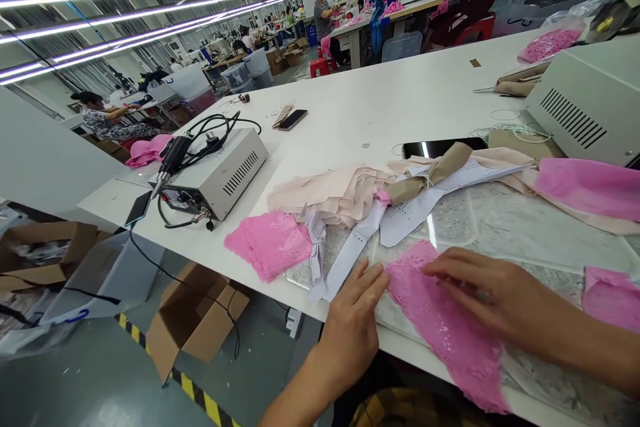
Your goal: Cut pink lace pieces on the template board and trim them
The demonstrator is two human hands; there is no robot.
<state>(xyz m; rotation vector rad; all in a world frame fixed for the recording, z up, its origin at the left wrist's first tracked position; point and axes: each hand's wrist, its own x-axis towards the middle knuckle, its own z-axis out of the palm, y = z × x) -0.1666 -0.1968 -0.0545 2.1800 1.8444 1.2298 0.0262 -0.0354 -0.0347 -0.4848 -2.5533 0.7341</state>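
A pink lace piece [450, 327] lies across a clear sheet at the near table edge, its lower end hanging toward my lap. My left hand [353, 313] rests with its fingers stretched out flat, fingertips at the left edge of this lace. From the right, my right hand [493, 297] reaches over the lace, with bent fingers and thumb closed on its upper part. Farther left is a stack of pink lace pieces [270, 243] next to layered pale beige fabric [330, 193]. White paper patterns [410, 217] and a tied brown roll [430, 173] lie beyond my hands.
A grey box machine [220, 173] with a cabled handpiece stands at left; another grey machine [590, 100] stands at right. Two phones, one a black phone [293, 120], lie on the white table [340, 113]. Cardboard boxes [195, 313] sit on the floor. Other people sit at sewing machines beyond.
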